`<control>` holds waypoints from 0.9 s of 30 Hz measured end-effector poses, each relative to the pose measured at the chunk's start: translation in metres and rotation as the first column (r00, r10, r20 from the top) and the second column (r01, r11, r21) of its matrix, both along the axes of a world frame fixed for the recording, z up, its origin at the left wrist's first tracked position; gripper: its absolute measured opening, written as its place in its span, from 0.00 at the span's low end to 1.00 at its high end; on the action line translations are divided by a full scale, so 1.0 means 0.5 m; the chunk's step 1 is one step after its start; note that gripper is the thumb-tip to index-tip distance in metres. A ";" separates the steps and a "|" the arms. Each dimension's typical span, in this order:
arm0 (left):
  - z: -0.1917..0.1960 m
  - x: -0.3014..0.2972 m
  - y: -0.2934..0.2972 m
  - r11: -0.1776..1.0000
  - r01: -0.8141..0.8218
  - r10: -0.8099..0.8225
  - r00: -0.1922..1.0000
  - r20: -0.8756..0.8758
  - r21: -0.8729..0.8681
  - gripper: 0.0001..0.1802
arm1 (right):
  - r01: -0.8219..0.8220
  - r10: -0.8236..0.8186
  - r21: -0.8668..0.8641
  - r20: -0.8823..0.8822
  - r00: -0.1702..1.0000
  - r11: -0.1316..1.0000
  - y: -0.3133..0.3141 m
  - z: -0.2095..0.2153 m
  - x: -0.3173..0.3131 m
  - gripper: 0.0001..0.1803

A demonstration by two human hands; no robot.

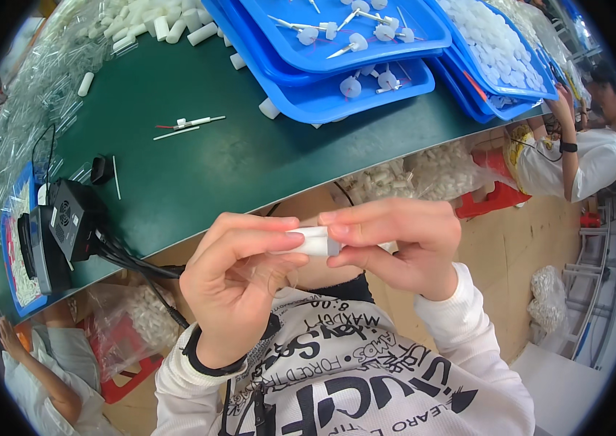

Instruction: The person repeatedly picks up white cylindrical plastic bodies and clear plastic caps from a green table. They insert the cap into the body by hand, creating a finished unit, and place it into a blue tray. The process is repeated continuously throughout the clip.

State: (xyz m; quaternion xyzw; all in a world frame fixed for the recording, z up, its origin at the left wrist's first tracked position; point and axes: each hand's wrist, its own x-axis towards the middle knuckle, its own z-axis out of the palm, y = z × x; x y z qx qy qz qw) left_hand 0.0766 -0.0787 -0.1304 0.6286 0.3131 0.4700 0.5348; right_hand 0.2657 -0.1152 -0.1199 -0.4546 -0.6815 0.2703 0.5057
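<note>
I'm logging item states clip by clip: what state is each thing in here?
Left grip: closed on the white cylinder
Right grip: closed on its other end
White cylinder: held up, off the table
Upper blue tray: loaded with disc-ended parts, overlapping lower tray
Lower blue tray: partly covered
Translucent white discs: heaped in right-hand tray
Clear tubes: piled loosely
Black fan-vented box: standing; power state unclear

Black printed lettering (366,392), with a few digits (320,304), is covering the front of the white long-sleeved fabric top (468,341). Small pale label (59,217), too fine to read, is sitting on the black box-shaped device (79,214).
</note>
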 end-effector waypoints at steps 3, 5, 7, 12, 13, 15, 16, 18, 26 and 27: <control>-0.006 0.004 0.004 0.998 -0.024 0.026 0.999 -0.039 0.064 0.11 | 0.042 -0.042 0.017 -0.050 0.998 0.999 0.007 -0.017 -0.007 0.12; -0.010 0.013 0.008 0.999 -0.012 0.013 0.999 0.034 -0.030 0.10 | 0.088 -0.086 0.012 -0.106 0.991 0.996 0.009 -0.023 -0.014 0.14; -0.022 0.011 0.006 0.998 0.059 -0.059 0.998 0.015 -0.024 0.10 | 0.098 -0.098 0.008 -0.005 0.995 0.995 0.010 -0.018 -0.016 0.14; -0.033 -0.005 0.020 0.995 0.087 -0.091 0.994 -0.065 -0.057 0.11 | 0.142 -0.146 -0.059 -0.064 0.987 0.988 0.013 -0.025 0.012 0.15; -0.030 -0.015 0.027 0.991 0.100 -0.105 0.992 -0.066 -0.085 0.09 | 0.130 -0.143 -0.093 -0.143 0.979 0.987 0.009 -0.026 0.021 0.14; -0.011 -0.020 0.033 0.973 0.118 -0.139 0.985 -0.097 -0.198 0.10 | 0.072 -0.105 -0.138 -0.246 0.964 0.988 0.004 -0.026 0.033 0.14; -0.010 -0.018 0.031 0.964 0.136 -0.140 0.990 -0.003 -0.230 0.11 | 0.027 -0.063 -0.180 -0.198 0.978 0.983 0.001 -0.025 0.038 0.16; -0.008 -0.006 0.022 0.941 0.178 -0.129 0.975 0.183 -0.288 0.14 | -0.056 0.027 -0.270 -0.108 0.994 0.961 -0.005 -0.015 0.044 0.18; -0.016 0.000 0.015 0.972 0.116 -0.077 0.979 0.189 -0.206 0.16 | 0.104 -0.136 -0.120 -0.299 0.944 0.987 -0.006 -0.024 0.001 0.14; -0.019 0.005 0.011 0.972 0.090 -0.044 0.977 0.207 -0.217 0.16 | 0.125 -0.135 -0.056 -0.274 0.952 0.991 -0.006 -0.037 -0.001 0.14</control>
